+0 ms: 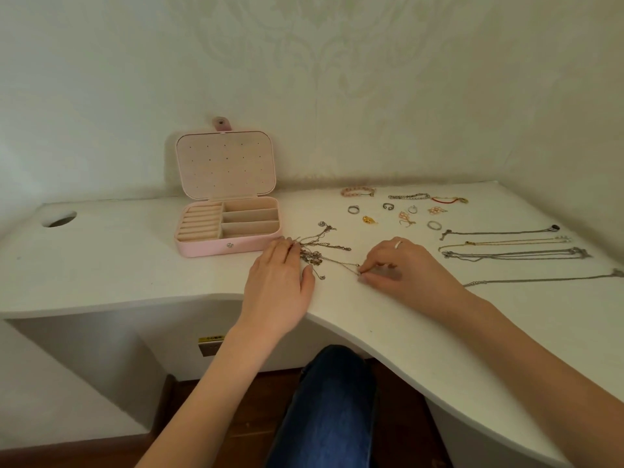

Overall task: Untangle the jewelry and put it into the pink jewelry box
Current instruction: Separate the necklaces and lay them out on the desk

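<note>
There is one pink jewelry box (229, 243) and one tangle of chains (315, 253). Three bracelets (358, 191) lie by the wall. Four long necklaces (499, 232) lie straight. Two hands work.

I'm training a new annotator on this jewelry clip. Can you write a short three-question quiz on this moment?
1. True or false: the pink jewelry box with beige lining stands open.
2. Which hand pinches a thin chain pulled out of the tangled clump of metal chains? A) left hand B) right hand
3. Fill in: the straightened silver and gold necklaces lie on the white desk to the person's ____.

Key: 1 true; 2 B; 3 right.
</note>
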Tool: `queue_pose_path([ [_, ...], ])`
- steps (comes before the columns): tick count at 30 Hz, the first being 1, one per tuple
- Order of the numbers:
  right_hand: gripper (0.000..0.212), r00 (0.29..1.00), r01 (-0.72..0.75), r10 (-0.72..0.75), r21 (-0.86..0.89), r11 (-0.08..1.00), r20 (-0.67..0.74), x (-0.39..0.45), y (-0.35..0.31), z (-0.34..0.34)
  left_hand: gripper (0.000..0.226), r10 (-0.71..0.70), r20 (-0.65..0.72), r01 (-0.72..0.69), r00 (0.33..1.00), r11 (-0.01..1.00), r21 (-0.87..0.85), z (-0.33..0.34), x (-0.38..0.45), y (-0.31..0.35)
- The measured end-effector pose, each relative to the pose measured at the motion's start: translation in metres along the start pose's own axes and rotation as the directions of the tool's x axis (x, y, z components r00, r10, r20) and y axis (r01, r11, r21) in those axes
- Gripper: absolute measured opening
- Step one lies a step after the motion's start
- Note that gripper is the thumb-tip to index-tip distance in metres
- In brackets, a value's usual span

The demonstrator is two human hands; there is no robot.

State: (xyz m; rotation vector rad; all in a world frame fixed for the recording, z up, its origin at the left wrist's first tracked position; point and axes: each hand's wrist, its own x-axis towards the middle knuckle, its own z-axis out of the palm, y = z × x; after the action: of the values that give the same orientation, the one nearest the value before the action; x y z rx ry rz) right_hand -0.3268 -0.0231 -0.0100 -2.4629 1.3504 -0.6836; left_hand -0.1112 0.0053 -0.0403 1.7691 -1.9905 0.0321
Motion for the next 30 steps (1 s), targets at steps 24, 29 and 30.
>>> queue_pose_path([
  [24, 0.013, 0.929, -0.256, 0.361, 0.574, 0.777, -0.074, 0.037, -0.022, -0.014, 0.016, 0.037, 0.06, 0.01, 0.997, 0.77, -0.638, -0.008, 0.043, 0.046],
  [29, 0.016, 0.922, -0.147, 0.377, 0.826, 0.544, -0.085, 0.045, -0.031, -0.017, 0.018, -0.201, 0.078, 0.182, 0.976, 0.575, -0.798, -0.013, 0.058, 0.055],
  [30, 0.018, 0.921, -0.129, 0.376, 0.831, 0.541, -0.102, 0.046, -0.031, -0.016, 0.017, -0.228, 0.087, 0.197, 0.97, 0.526, -0.827, -0.016, 0.061, 0.058],
])
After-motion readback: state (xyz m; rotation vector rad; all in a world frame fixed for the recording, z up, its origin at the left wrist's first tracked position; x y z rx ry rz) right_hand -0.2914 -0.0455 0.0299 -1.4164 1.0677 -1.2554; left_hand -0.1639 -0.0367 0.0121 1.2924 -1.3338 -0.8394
